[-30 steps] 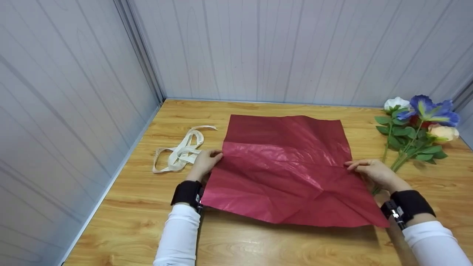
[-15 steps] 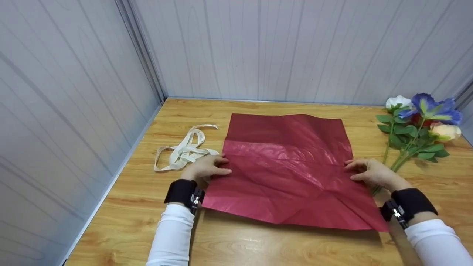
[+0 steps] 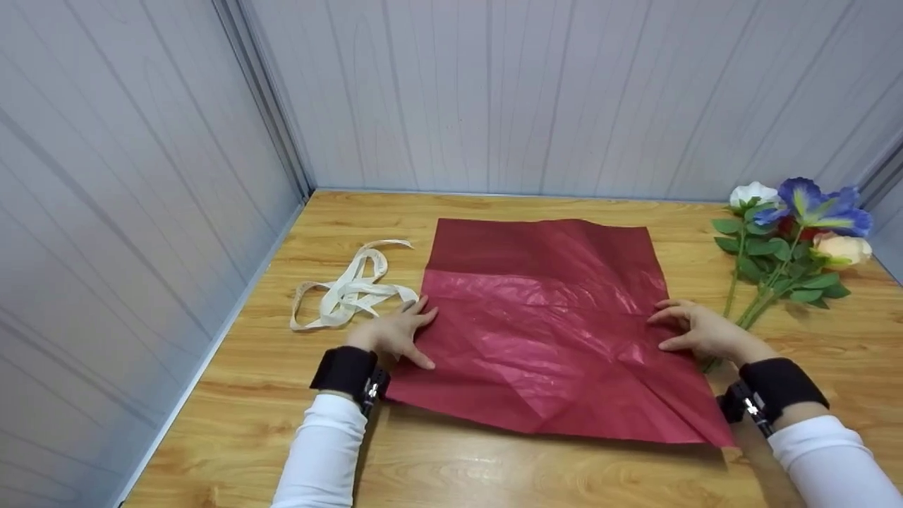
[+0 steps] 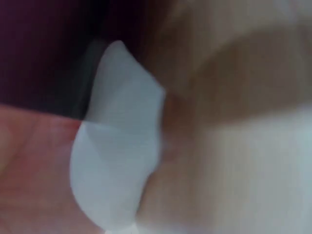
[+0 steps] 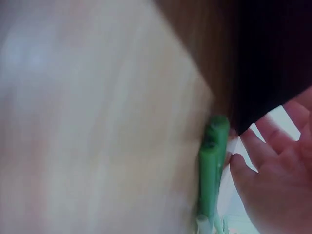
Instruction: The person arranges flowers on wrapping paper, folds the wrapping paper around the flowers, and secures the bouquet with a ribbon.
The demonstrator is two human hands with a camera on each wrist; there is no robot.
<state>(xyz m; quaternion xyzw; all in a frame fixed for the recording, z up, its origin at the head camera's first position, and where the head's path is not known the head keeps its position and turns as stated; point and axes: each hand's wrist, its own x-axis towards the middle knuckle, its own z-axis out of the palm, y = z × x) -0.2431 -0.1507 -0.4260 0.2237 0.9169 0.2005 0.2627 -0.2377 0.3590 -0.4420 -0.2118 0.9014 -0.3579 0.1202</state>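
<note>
A sheet of dark red wrapping paper [image 3: 543,331] lies on the wooden table, creased, its near edge lifted a little. At its left edge rests my left hand [image 3: 395,331], thumb and fingers spread over the paper. My right hand [image 3: 705,331] touches the right edge with its fingers apart and slightly bent. In the right wrist view the right hand [image 5: 282,170] shows its palm beside green flower stems [image 5: 209,161]. White ribbon [image 3: 346,293] lies loosely looped just beyond the left hand. The left wrist view is blurred.
Artificial flowers [image 3: 804,226] in white, blue, red and peach lie at the right, their stems running under the right hand. Panelled walls [image 3: 451,99] close off the back and left of the table [image 3: 233,437].
My left hand has let go of the paper's left edge and spread its fingers over it, moving slightly toward me. My right thumb has come out on top of the paper at the right edge.
</note>
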